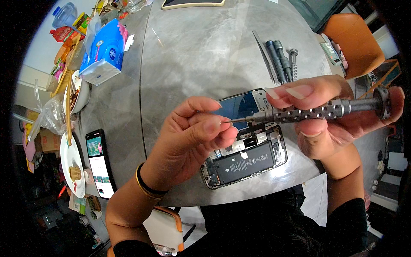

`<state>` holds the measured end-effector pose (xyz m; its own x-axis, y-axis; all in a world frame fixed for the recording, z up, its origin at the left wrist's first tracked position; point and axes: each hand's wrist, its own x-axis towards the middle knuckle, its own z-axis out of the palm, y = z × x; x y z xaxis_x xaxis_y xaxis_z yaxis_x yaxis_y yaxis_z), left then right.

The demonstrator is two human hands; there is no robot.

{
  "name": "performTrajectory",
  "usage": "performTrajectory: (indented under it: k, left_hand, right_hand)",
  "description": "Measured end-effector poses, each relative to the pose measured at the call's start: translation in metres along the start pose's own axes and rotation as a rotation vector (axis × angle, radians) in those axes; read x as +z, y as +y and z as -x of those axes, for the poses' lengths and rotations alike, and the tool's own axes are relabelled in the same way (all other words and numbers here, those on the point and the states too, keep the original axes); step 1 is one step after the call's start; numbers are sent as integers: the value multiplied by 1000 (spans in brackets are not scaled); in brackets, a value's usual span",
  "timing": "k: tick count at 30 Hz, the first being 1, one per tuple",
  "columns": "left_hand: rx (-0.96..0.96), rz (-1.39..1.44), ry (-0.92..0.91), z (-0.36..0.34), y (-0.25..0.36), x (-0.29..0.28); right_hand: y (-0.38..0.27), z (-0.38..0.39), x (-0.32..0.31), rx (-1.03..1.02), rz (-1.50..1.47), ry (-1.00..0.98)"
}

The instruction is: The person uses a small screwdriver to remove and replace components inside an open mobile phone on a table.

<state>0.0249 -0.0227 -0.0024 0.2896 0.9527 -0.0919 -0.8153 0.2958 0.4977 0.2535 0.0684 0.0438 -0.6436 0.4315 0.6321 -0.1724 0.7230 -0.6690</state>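
My right hand [317, 107] grips a dark grey precision screwdriver [312, 113] with a dimpled handle, held level above the table. Its thin shaft points left, and the tip meets the pinched thumb and fingers of my left hand [188, 132]. Whatever lies between those fingertips is too small or hidden to make out. Below both hands lies an opened smartphone body [248, 160], its black battery and inner parts bare. The detached screen panel [244, 105] rests just beyond it, partly covered by my hands.
Tweezers [264, 55] and several more screwdrivers [278, 62] lie at the far right. A lit phone [99, 165], a white plate [68, 160], a bowl [81, 94] and a blue tissue pack [102, 53] stand at the left. Another phone [192, 4] is at the far edge.
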Motion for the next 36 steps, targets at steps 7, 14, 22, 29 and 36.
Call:
performTrajectory:
  k: [7, 14, 22, 29, 36]
  left_hand:
    - [82, -122, 71, 0, 0, 7]
    - [112, -274, 171, -1, 1, 9]
    - [121, -296, 213, -1, 1, 11]
    - [126, -290, 211, -1, 1, 10]
    - [125, -281, 210, -1, 1, 10]
  right_hand:
    - [2, 7, -4, -21, 89, 23]
    - [8, 5, 6, -88, 108, 82]
    - [6, 15, 14, 193, -139, 184]
    - [22, 22, 6, 103, -58, 129]
    - [15, 13, -3, 124, 136, 26]
